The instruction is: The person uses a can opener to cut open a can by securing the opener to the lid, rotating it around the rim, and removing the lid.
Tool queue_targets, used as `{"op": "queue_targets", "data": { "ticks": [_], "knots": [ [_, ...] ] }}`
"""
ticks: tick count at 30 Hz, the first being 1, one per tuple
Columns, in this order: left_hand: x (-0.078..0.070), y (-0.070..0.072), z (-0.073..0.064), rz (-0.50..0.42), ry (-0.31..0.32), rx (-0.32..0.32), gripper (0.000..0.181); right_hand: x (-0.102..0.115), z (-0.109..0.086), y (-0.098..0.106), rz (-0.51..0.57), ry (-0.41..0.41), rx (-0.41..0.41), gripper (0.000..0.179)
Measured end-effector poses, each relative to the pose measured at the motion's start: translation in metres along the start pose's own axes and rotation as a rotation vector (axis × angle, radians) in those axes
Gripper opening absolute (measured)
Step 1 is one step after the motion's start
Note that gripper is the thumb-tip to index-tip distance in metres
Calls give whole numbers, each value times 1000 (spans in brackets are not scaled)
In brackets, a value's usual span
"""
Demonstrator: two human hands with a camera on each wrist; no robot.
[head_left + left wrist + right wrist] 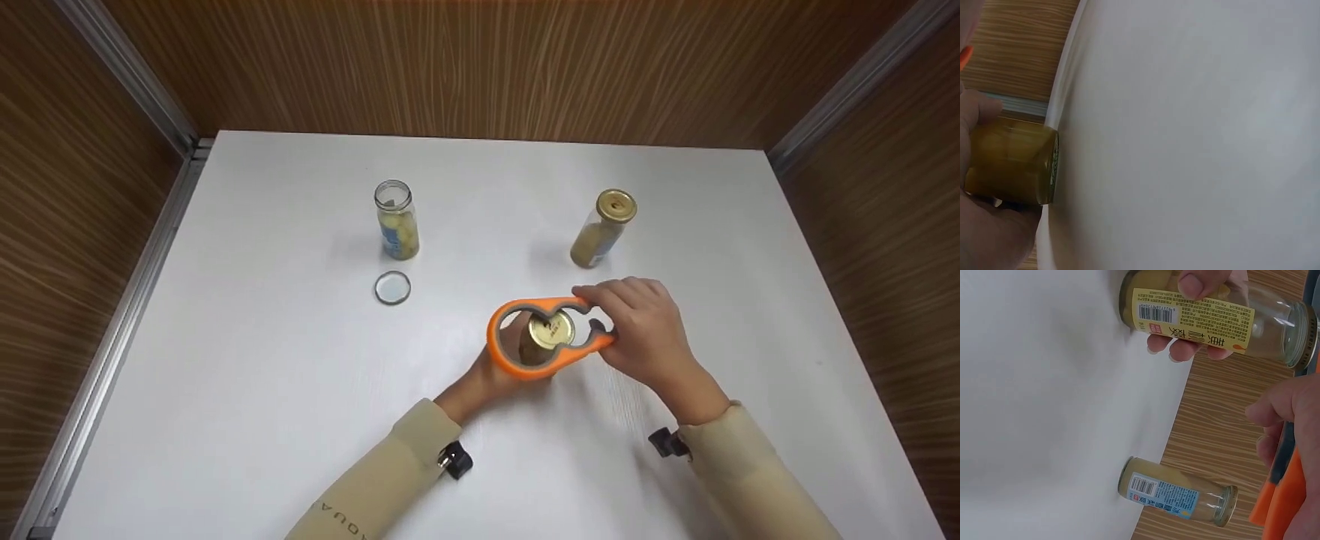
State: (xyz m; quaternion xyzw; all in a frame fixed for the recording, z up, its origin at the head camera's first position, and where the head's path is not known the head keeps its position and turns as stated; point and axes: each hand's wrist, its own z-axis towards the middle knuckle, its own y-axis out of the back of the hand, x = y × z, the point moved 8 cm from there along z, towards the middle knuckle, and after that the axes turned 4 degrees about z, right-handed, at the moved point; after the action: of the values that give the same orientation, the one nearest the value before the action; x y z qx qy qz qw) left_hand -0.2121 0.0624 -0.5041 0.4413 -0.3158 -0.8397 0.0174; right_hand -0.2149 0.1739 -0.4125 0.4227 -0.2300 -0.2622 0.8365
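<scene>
At the worktop (247, 390), the left hand (496, 375) grasps a capped jar (1213, 322), the right hand (641, 322) an orange opener (561, 361) at its top. Beyond, one open jar (399, 234) looks done, a loose lid (392, 288) near it; the other jar (598, 238) is capped, leaving two unopened.

Glossy glass jar (1216, 319), shiny metal lid (551, 330), smooth plastic opener (568, 357); wood-grained panel (480, 75)

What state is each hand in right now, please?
Left hand: closed, holding the yellow-labelled jar.
Right hand: closed, holding the orange jar opener.
</scene>
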Motion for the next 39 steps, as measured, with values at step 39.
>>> {"op": "queue_targets", "data": {
  "ticks": [39],
  "knots": [
    [14, -6, -9, -57, 155, -8, 76, 19, 9, -5, -136, -91, 139, 53]
  ]
}}
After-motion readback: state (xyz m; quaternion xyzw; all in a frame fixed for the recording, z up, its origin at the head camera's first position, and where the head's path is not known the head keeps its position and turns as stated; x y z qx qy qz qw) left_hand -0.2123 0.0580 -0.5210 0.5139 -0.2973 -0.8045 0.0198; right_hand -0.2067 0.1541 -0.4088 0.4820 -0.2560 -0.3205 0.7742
